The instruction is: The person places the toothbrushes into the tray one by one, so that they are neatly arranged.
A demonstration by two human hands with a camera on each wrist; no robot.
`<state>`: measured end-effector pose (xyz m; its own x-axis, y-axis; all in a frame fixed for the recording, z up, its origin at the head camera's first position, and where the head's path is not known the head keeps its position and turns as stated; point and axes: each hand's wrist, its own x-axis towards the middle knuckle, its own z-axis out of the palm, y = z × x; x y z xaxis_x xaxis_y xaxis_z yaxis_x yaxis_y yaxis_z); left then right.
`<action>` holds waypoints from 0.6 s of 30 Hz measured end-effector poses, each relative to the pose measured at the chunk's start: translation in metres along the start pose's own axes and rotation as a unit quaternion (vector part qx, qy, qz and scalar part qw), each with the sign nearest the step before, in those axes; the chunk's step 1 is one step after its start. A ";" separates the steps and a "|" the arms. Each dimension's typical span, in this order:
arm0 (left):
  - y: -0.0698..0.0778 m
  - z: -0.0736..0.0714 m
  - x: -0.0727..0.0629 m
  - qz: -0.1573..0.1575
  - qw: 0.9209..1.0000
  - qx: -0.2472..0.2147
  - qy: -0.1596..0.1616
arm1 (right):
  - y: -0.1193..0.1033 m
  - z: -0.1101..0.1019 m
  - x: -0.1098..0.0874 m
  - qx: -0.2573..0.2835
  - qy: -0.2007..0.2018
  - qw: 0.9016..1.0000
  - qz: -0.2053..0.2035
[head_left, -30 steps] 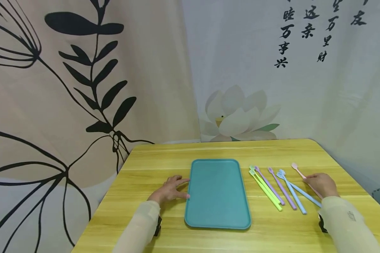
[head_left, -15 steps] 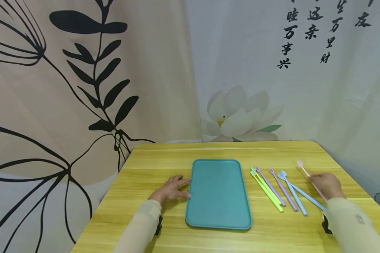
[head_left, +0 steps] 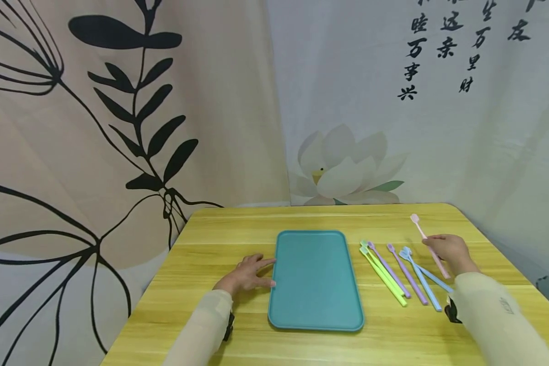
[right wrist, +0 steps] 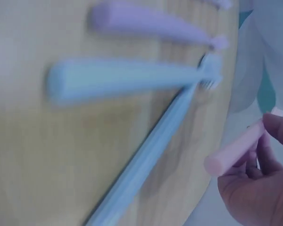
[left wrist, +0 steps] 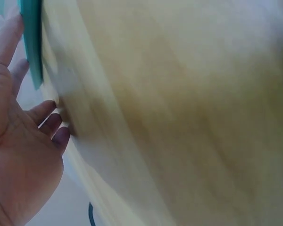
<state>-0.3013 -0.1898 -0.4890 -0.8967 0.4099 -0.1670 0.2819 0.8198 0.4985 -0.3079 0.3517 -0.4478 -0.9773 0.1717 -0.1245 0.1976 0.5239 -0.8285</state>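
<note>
In the head view my right hand (head_left: 449, 250) pinches a pink toothbrush (head_left: 439, 264) by its handle, its head pointing up and to the left. The right wrist view shows thumb and fingers around the same pink toothbrush (right wrist: 238, 148), held apart from the blue ones. My left hand (head_left: 245, 273) rests at the left edge of a teal tray (head_left: 315, 284), fingers spread, fingertips touching the rim. Right of the tray lie two green toothbrushes (head_left: 386, 279), two purple toothbrushes (head_left: 410, 277) and two blue toothbrushes (head_left: 427, 284), the blue ones crossing near their heads.
The wooden table (head_left: 247, 223) has a rounded far corner at the right. Behind it hangs a printed curtain (head_left: 238, 101) with plant and flower patterns and dark characters.
My right hand has lifted the pink toothbrush and moved it up and to the left, away from the blue ones. My left hand has stayed at the tray.
</note>
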 end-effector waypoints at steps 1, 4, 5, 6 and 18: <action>0.000 0.000 0.000 0.000 1.000 -0.003 0.000 | -0.004 0.004 0.001 0.011 0.002 1.000 0.003; 0.002 -0.001 0.000 0.000 1.000 -0.017 -0.003 | -0.016 0.018 0.004 0.044 0.007 0.999 0.012; 0.002 -0.001 0.000 0.002 1.000 -0.023 -0.003 | -0.020 0.023 0.005 0.049 0.010 0.999 0.012; 0.003 -0.001 0.000 0.002 0.999 -0.031 -0.004 | -0.024 0.028 0.007 0.057 0.012 0.998 0.012; 0.006 0.001 0.000 0.014 0.997 -0.070 -0.008 | -0.077 0.093 0.004 0.139 -0.015 0.990 0.015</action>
<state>-0.2994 -0.1842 -0.4863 -0.8835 0.4384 -0.1648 0.2543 0.7445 0.6173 -0.3346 0.2340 -0.4354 -0.9741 0.1557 -0.1641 0.2015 0.2676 -0.9422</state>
